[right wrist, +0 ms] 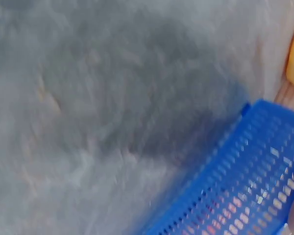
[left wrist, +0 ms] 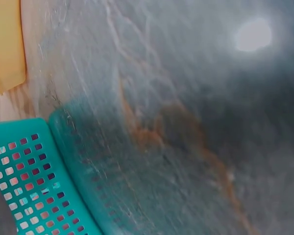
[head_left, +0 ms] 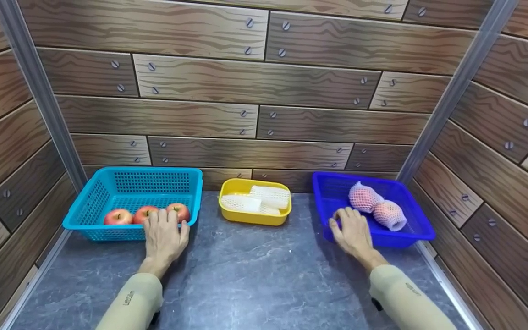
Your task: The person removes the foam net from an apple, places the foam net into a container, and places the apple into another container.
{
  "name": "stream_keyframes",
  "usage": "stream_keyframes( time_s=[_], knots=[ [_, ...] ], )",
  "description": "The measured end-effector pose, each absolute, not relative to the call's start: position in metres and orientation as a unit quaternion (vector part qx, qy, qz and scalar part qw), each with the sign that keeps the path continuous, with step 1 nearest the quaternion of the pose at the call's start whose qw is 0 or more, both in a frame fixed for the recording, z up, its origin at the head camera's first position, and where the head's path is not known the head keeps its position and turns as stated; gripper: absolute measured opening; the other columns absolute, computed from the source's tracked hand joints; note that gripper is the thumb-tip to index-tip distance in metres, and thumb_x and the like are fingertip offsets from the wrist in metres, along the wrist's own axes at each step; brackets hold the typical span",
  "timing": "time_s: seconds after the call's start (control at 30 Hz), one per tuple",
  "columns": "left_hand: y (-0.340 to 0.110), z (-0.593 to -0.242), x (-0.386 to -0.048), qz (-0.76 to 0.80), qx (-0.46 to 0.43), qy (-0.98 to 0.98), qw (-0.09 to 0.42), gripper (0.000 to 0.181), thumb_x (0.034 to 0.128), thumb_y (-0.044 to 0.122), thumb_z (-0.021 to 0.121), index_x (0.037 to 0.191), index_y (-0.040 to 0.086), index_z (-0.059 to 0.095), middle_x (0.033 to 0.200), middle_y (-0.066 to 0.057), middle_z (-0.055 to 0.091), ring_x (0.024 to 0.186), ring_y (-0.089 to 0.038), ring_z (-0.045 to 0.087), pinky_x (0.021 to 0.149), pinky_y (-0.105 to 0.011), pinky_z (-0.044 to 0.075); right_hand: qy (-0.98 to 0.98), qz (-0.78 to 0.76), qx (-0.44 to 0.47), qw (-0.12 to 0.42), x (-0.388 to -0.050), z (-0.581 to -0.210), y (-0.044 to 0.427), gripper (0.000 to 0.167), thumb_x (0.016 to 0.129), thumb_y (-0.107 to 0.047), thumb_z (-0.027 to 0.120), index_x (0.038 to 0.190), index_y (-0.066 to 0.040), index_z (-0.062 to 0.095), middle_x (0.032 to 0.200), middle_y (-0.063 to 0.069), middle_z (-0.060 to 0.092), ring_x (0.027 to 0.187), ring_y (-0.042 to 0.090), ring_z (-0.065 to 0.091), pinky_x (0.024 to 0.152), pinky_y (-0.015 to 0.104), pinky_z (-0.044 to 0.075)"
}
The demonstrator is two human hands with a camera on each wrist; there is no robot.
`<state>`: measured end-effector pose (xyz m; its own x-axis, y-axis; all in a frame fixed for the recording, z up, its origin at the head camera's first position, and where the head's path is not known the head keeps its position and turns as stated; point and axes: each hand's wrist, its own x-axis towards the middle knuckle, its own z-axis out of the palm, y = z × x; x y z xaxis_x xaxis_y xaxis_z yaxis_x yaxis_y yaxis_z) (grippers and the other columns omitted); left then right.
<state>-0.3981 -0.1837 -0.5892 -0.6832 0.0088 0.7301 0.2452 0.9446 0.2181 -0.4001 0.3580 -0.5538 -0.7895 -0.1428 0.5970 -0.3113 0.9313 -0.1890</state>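
Observation:
Three red apples sit along the front of a teal basket (head_left: 154, 170): a left one (head_left: 118, 217), a middle one (head_left: 143, 213) and a right one (head_left: 179, 211). My left hand (head_left: 165, 234) reaches over the basket's front rim, its fingertips beside the middle and right apples; whether they touch is hidden. Two apples in foam nets, a rear one (head_left: 364, 198) and a front one (head_left: 389, 216), lie in a blue basket (head_left: 413, 229). Over that basket's left front rim is my right hand (head_left: 352, 231), fingers loosely bent, with nothing visible in them. Neither wrist view shows the fingers clearly.
Between the baskets stands a small yellow bin (head_left: 255, 218) holding white foam nets (head_left: 269, 196). All three containers stand near the back of a grey marbled table (head_left: 245, 275). Wood-patterned walls (head_left: 245, 91) enclose the back and both sides.

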Motion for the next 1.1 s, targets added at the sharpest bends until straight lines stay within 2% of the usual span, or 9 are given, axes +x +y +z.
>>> stream_keyframes(
  time_s=[0.13,0.3,0.47,0.6,0.7,0.9,1.1],
  knots=[
    [-0.189,-0.592,-0.396,-0.145,-0.06,-0.91,0.385,0.03,0.0985,0.026,0.075,0.097,0.002,0.058,0.096,-0.024,0.058,0.093,-0.045,0.05,0.087,-0.059,0.038,-0.943,0.157,0.096,0.278,-0.416,-0.54,0.372,0.024,0.103,-0.028,0.067,0.105,-0.005,0.07,0.104,0.022,0.072,0.102,0.048,0.068,0.092,0.064,0.052],
    [-0.194,-0.596,-0.395,-0.145,-0.053,-0.91,0.385,0.03,0.0977,0.026,0.075,0.095,0.002,0.058,0.094,-0.023,0.057,0.092,-0.044,0.05,0.087,-0.058,0.038,-0.954,0.151,0.062,0.25,-0.435,-0.523,0.396,0.039,0.095,-0.033,0.076,0.114,0.0,0.069,0.113,0.026,0.073,0.112,0.051,0.068,0.099,0.066,0.052],
    [-0.196,-0.596,-0.395,-0.146,-0.048,-0.913,0.377,0.029,0.0998,0.028,0.071,0.096,0.002,0.059,0.094,-0.022,0.057,0.092,-0.043,0.049,0.086,-0.057,0.038,-0.971,0.131,0.001,0.2,-0.45,-0.508,0.426,0.068,0.091,-0.044,0.08,0.135,0.005,0.063,0.131,0.036,0.067,0.123,0.059,0.063,0.101,0.074,0.051],
    [-0.195,-0.596,-0.397,-0.146,-0.048,-0.909,0.387,0.029,0.0982,0.027,0.071,0.095,0.001,0.059,0.094,-0.023,0.057,0.091,-0.044,0.05,0.086,-0.058,0.038,-0.98,0.132,-0.062,0.138,-0.456,-0.505,0.45,0.096,0.09,-0.055,0.082,0.152,0.011,0.05,0.147,0.045,0.055,0.134,0.068,0.054,0.106,0.08,0.049],
    [-0.192,-0.596,-0.398,-0.146,-0.053,-0.907,0.391,0.028,0.0973,0.026,0.073,0.095,0.001,0.058,0.094,-0.023,0.057,0.091,-0.044,0.05,0.086,-0.058,0.038,-0.977,0.149,-0.117,0.096,-0.455,-0.508,0.47,0.111,0.088,-0.06,0.083,0.157,0.015,0.039,0.153,0.051,0.044,0.14,0.073,0.046,0.109,0.084,0.047],
    [-0.183,-0.595,-0.402,-0.144,-0.062,-0.911,0.382,0.027,0.0976,0.026,0.074,0.096,0.003,0.058,0.095,-0.022,0.058,0.093,-0.043,0.05,0.086,-0.057,0.038,-0.958,0.198,-0.208,0.026,-0.448,-0.512,0.5,0.115,0.087,-0.049,0.084,0.156,0.023,0.026,0.155,0.059,0.032,0.143,0.08,0.039,0.113,0.083,0.046],
    [-0.185,-0.592,-0.406,-0.138,-0.068,-0.901,0.405,0.027,0.0964,0.026,0.073,0.094,0.004,0.057,0.092,-0.021,0.057,0.089,-0.043,0.049,0.085,-0.057,0.037,-0.956,0.207,-0.208,-0.002,-0.456,-0.51,0.508,0.113,0.088,-0.044,0.084,0.153,0.026,0.023,0.151,0.061,0.033,0.142,0.08,0.041,0.117,0.079,0.045]
  ],
)
